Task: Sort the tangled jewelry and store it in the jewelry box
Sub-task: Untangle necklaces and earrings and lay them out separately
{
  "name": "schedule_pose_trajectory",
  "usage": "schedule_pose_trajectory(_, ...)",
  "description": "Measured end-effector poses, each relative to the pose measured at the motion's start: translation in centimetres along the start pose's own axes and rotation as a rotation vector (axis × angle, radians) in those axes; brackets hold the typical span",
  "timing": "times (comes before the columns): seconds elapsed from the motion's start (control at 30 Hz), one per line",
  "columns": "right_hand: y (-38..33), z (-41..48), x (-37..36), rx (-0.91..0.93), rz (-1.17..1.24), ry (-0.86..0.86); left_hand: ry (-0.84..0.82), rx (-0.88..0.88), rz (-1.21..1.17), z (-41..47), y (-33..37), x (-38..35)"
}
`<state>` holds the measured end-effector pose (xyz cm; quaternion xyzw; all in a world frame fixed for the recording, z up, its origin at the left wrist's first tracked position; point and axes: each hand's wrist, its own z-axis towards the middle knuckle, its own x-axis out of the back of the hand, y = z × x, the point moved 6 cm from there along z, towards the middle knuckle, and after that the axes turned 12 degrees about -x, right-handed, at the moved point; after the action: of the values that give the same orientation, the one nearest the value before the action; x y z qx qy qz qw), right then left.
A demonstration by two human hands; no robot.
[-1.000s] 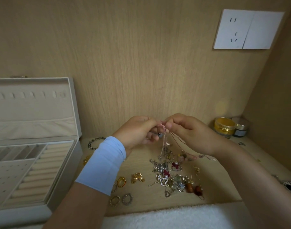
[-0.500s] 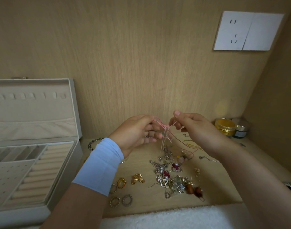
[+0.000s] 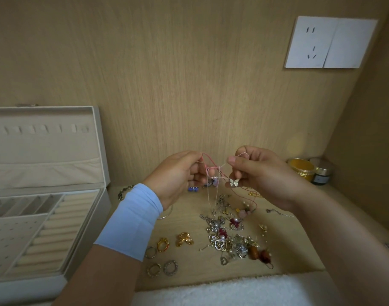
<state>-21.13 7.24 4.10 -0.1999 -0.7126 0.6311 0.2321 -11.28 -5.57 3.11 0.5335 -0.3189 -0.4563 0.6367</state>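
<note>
The cord-and-chain tangle (image 3: 212, 167) is running roughly level between both hands at frame centre, fine strands hanging toward the jewelry pile (image 3: 229, 235) below. The left hand (image 3: 178, 175) is pinching one side and the right hand (image 3: 257, 171) the other, apparently with a butterfly pendant (image 3: 233, 182). The open jewelry box (image 3: 45, 151) is sitting lower left, nearer the left hand.
</note>
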Motion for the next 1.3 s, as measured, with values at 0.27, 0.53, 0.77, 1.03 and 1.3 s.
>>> schedule_pose_trajectory(0.27,0.3,0.0,-0.3,-0.022,0.167,0.007,0.001,0.051,-0.27,0.0,-0.3,-0.9)
schedule_pose_trajectory(0.53,0.2,0.0,-1.1,0.002,0.191,-0.117,-0.002,0.151,-0.378,-0.1,-0.5,-1.1)
schedule_pose_trajectory(0.77,-0.9,-0.1,0.1,0.128,0.132,0.061,0.003,0.17,-0.279,0.2,-1.1,-0.2)
schedule_pose_trajectory(1.03,-1.3,-0.5,1.2,0.163,-0.009,0.189,0.214,0.129,-0.329,0.7,-1.7,1.0)
schedule_pose_trajectory(1.3,-0.5,-0.2,1.1,0.058,0.046,0.074,0.193,0.08,-0.412,0.7,-1.1,0.1)
